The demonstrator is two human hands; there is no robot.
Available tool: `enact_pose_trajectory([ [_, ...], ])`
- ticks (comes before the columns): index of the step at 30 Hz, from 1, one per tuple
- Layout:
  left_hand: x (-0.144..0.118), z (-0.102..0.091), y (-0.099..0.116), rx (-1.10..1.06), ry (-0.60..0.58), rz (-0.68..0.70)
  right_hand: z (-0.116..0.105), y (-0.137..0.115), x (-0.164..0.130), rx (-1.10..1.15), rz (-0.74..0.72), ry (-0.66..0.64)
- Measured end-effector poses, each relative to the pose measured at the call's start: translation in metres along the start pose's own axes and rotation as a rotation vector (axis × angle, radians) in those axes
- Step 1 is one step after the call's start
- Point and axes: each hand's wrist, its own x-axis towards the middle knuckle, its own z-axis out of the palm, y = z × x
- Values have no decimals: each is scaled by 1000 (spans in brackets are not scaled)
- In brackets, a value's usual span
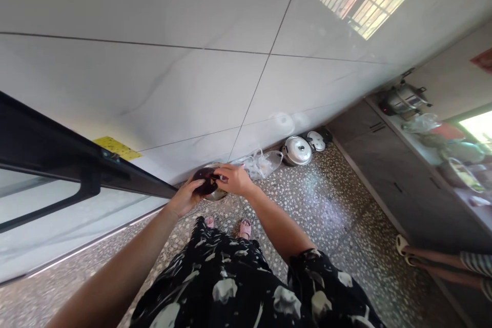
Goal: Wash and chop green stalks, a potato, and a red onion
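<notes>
My left hand (184,198) is closed around a dark purple round thing (204,182) with a glossy skin and a small pale patch. Its exact kind is not clear from here. My right hand (235,179) is pinched at the right side of this thing, fingertips touching it; anything small between those fingers is hidden. Directly below both hands, a shallow metal bowl (217,195) shows in part near the wall. Beside my right hand, clear plastic bags (265,165) lie along the wall base.
A lidded metal pot (297,151) and a smaller white-topped pot (316,141) stand on the speckled floor (307,200). At left is a black-framed door (88,159) with a handle. Grey cabinets (384,164) line the right, where another person's legs (438,264) show.
</notes>
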Motion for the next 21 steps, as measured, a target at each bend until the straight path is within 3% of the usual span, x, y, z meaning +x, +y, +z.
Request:
enact_pose_trajectory([
  [5, -3, 5, 2, 71, 44, 31, -9, -10, 1, -151, -35, -88],
  [14, -6, 4, 8, 129, -45, -38, -22, -4, 4, 112, -88, -234],
  [17, -6, 2, 8, 130, -87, -77, -23, -5, 3, 186, -84, -216],
  [21, -7, 1, 9, 78, -103, -169, -18, -7, 1, 311, -82, -91],
])
